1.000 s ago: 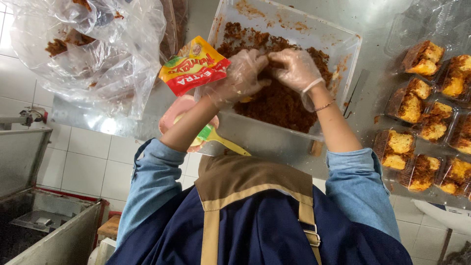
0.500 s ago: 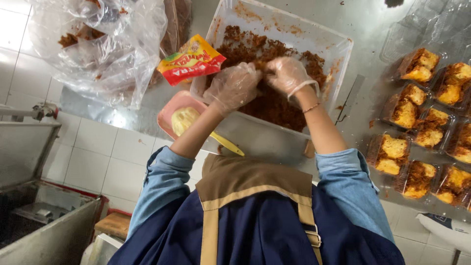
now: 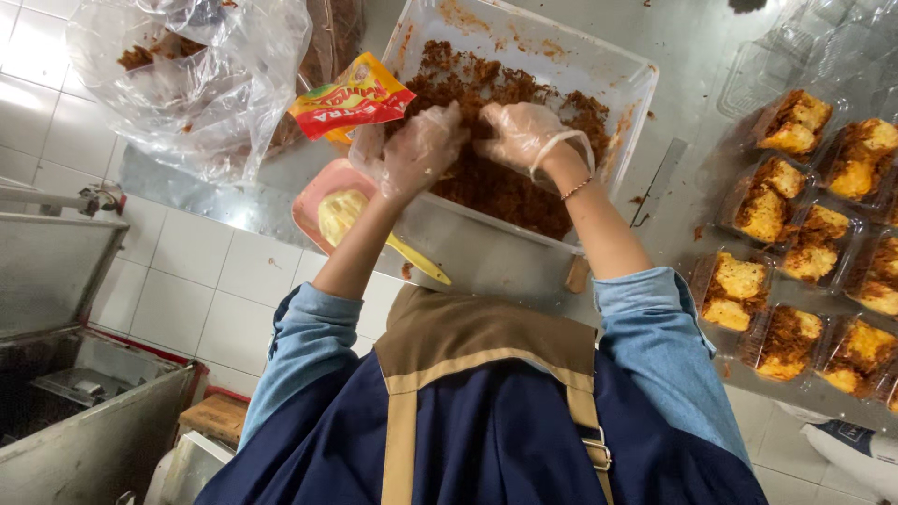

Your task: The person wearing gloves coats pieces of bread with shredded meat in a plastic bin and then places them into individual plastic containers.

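Note:
A clear plastic tub (image 3: 617, 70) of brown shredded food (image 3: 486, 173) stands on a steel table. Both my hands wear thin clear gloves and are down in that food, close together. My left hand (image 3: 421, 150) is curled, with its fingers closed on a clump near the tub's left side. My right hand (image 3: 526, 136), which has a rubber band and a thin bracelet at the wrist, pinches the shreds right beside it. A red and yellow sachet (image 3: 351, 98) lies at the tub's left rim, just above my left hand.
A pink bowl (image 3: 309, 201) of yellow spread with a yellow spatula (image 3: 416, 260) sits under my left forearm. A crumpled clear bag (image 3: 196, 84) lies far left. Clear trays of topped bread pieces (image 3: 795, 234) fill the right. A steel bin (image 3: 75, 411) stands on the floor at left.
Both hands have moved from beside the sachet down into the middle of the shredded food, staying close together. The sachet stays at the rim.

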